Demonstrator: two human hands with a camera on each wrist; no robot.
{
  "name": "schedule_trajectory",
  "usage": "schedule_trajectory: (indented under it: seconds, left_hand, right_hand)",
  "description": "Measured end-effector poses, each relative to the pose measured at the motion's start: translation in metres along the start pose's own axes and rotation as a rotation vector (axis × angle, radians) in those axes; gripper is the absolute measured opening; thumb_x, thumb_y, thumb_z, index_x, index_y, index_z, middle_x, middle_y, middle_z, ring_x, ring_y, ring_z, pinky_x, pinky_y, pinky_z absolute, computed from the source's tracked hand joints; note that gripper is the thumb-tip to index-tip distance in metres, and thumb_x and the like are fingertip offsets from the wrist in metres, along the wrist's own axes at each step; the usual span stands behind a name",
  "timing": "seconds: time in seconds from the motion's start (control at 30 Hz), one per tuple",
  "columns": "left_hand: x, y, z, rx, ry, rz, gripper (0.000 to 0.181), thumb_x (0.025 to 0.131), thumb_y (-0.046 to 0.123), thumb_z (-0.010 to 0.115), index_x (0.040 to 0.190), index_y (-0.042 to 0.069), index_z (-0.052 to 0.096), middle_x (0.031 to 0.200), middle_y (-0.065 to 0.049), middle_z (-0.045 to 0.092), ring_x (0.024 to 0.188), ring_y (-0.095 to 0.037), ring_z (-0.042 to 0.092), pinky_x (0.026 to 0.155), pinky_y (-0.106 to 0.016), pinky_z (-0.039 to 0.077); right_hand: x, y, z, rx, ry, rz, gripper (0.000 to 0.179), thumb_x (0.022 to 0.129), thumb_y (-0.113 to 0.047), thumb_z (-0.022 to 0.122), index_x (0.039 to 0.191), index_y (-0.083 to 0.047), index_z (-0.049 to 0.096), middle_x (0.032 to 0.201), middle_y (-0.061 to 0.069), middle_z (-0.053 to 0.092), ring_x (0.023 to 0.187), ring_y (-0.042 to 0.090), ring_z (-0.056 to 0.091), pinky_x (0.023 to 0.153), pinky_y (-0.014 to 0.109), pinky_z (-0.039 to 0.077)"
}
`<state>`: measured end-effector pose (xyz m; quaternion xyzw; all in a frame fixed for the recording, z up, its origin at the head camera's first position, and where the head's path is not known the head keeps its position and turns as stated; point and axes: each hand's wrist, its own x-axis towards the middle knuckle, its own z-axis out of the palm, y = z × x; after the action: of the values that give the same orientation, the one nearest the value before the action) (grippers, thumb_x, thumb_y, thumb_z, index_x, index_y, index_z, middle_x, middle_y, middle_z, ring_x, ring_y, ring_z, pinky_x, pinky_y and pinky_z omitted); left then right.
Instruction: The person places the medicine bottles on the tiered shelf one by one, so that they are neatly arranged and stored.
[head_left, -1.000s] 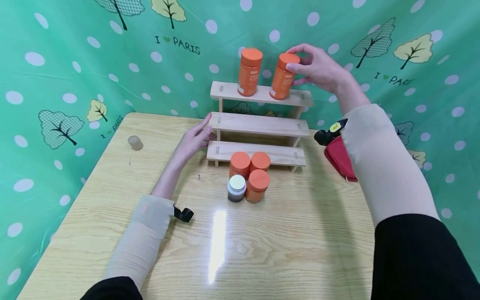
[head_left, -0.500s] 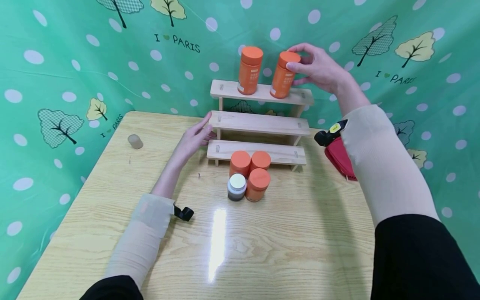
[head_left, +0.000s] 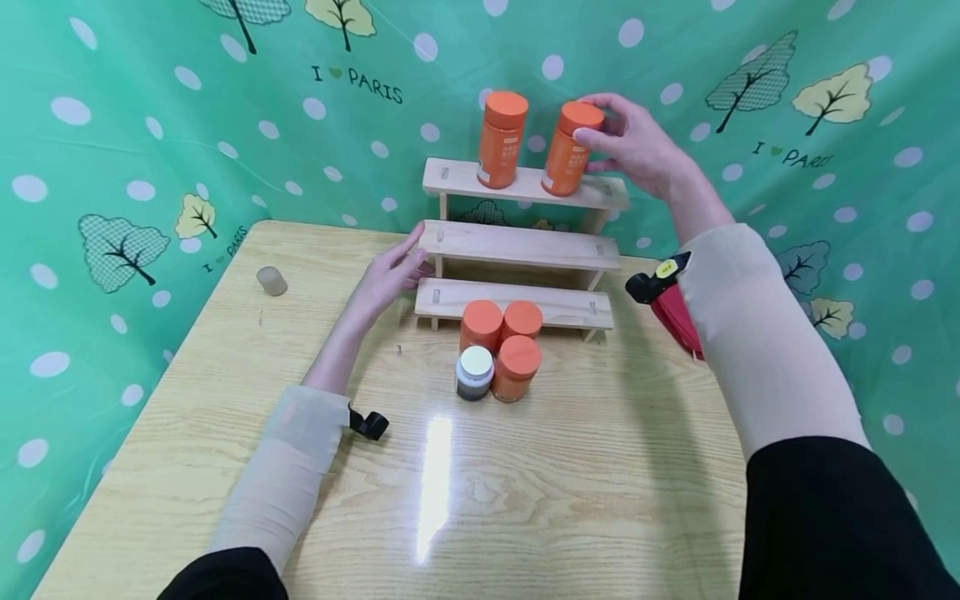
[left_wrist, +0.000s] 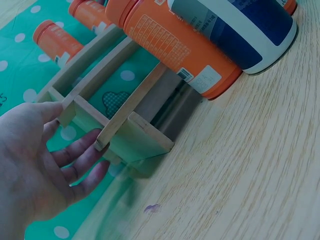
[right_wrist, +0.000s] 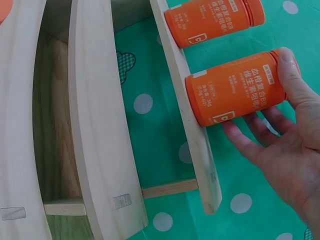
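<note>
A three-tier wooden shelf point(head_left: 517, 243) stands at the back of the table. Two orange bottles are upright on its top tier: a left bottle point(head_left: 501, 142) and a right bottle point(head_left: 566, 154). My right hand point(head_left: 637, 146) holds the right bottle near its cap, thumb on the front, fingers round the far side; the right wrist view shows the thumb point(right_wrist: 289, 65) at the cap. My left hand point(head_left: 384, 279) touches the left end of the shelf with loosely spread fingers. In the left wrist view its thumb point(left_wrist: 50, 111) lies by the middle tier.
In front of the lowest tier cluster three orange-capped bottles point(head_left: 517, 358) and a white-capped bottle point(head_left: 475, 375). A small grey cylinder point(head_left: 272, 281) lies at the left of the table. A red pouch point(head_left: 677, 321) sits at the right, partly behind my right sleeve. Green polka-dot cloth point(head_left: 300, 167) hangs behind.
My right wrist and forearm have dropped slightly, the hand staying at the right bottle. That bottle keeps its place on the top tier. My left hand has not moved.
</note>
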<state>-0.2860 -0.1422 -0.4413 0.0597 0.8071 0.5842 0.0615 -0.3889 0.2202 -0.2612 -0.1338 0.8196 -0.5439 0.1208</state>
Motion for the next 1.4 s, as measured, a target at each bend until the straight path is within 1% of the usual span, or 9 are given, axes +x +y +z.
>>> schedule_trajectory:
  seconds: [0.17,0.33,0.53,0.67,0.77,0.9,1.07,1.2,1.4]
  left_hand:
    - [0.001,0.000,0.001,-0.002,0.001,0.002,0.058,0.102,0.061,0.050,0.156,0.053,0.029,0.171,0.001,0.028,0.133,-0.034,0.058,0.109,-0.050,0.054]
    - [0.001,-0.001,0.001,-0.005,0.001,0.002,0.059,0.102,0.062,0.050,0.156,0.053,0.029,0.171,0.000,0.028,0.133,-0.034,0.058,0.110,-0.050,0.054]
    - [0.001,-0.002,0.000,-0.003,0.004,0.001,0.058,0.102,0.062,0.050,0.156,0.053,0.029,0.171,-0.002,0.030,0.132,-0.035,0.059,0.109,-0.050,0.054]
    - [0.001,-0.003,0.000,-0.009,0.005,-0.005,0.057,0.103,0.061,0.050,0.156,0.053,0.029,0.170,-0.002,0.030,0.132,-0.035,0.059,0.110,-0.050,0.054]
    - [0.001,-0.003,0.000,-0.012,0.001,-0.007,0.057,0.103,0.060,0.049,0.156,0.053,0.029,0.171,0.000,0.028,0.132,-0.035,0.058,0.111,-0.050,0.053]
    - [0.001,-0.001,0.000,-0.018,-0.001,-0.005,0.058,0.103,0.059,0.050,0.156,0.052,0.029,0.172,0.002,0.027,0.133,-0.035,0.058,0.111,-0.050,0.053]
    - [0.001,0.000,0.000,-0.019,-0.001,-0.004,0.058,0.103,0.060,0.050,0.156,0.053,0.029,0.172,0.003,0.027,0.135,-0.034,0.057,0.111,-0.050,0.053]
    - [0.001,0.000,0.001,-0.019,0.002,-0.006,0.058,0.103,0.059,0.050,0.156,0.052,0.029,0.172,0.002,0.027,0.135,-0.034,0.057,0.111,-0.050,0.053]
    - [0.001,-0.001,0.000,-0.023,0.003,-0.001,0.058,0.102,0.060,0.051,0.156,0.053,0.030,0.171,0.002,0.027,0.134,-0.034,0.058,0.111,-0.050,0.053]
  right_hand:
    - [-0.002,0.002,0.003,0.004,0.021,-0.006,0.054,0.102,-0.030,0.064,0.152,-0.028,0.043,0.149,0.000,0.050,0.138,0.021,0.046,0.120,0.048,0.045]
    - [-0.004,0.004,0.006,-0.012,0.042,-0.017,0.056,0.102,-0.029,0.064,0.153,-0.032,0.041,0.157,0.003,0.047,0.141,0.023,0.044,0.123,0.052,0.041]
    - [-0.008,0.005,0.015,-0.047,0.092,-0.036,0.061,0.102,-0.029,0.065,0.156,-0.035,0.038,0.161,0.004,0.045,0.143,0.023,0.045,0.121,0.051,0.044]
    - [-0.013,0.008,0.022,-0.014,0.164,-0.030,0.064,0.100,-0.031,0.068,0.156,-0.036,0.038,0.161,0.002,0.045,0.145,0.023,0.045,0.121,0.049,0.045]
    - [-0.019,0.014,0.027,0.130,0.267,-0.040,0.063,0.097,-0.031,0.072,0.153,-0.035,0.043,0.160,0.002,0.046,0.145,0.022,0.045,0.121,0.048,0.044]
    - [-0.030,0.028,0.036,0.374,0.439,-0.117,0.060,0.094,-0.029,0.076,0.148,-0.027,0.050,0.152,0.003,0.052,0.141,0.020,0.049,0.118,0.045,0.048]
    - [-0.049,0.049,0.051,0.557,0.598,-0.216,0.049,0.094,-0.026,0.076,0.138,-0.016,0.057,0.132,0.004,0.059,0.126,0.022,0.059,0.110,0.041,0.055]
    - [-0.066,0.066,0.065,0.674,0.657,-0.276,0.034,0.096,-0.019,0.074,0.126,-0.009,0.062,0.115,0.007,0.063,0.107,0.024,0.066,0.098,0.038,0.059]
    - [-0.090,0.088,0.085,0.724,0.662,-0.321,0.021,0.095,-0.013,0.074,0.112,-0.003,0.067,0.098,0.011,0.067,0.088,0.022,0.068,0.079,0.031,0.064]
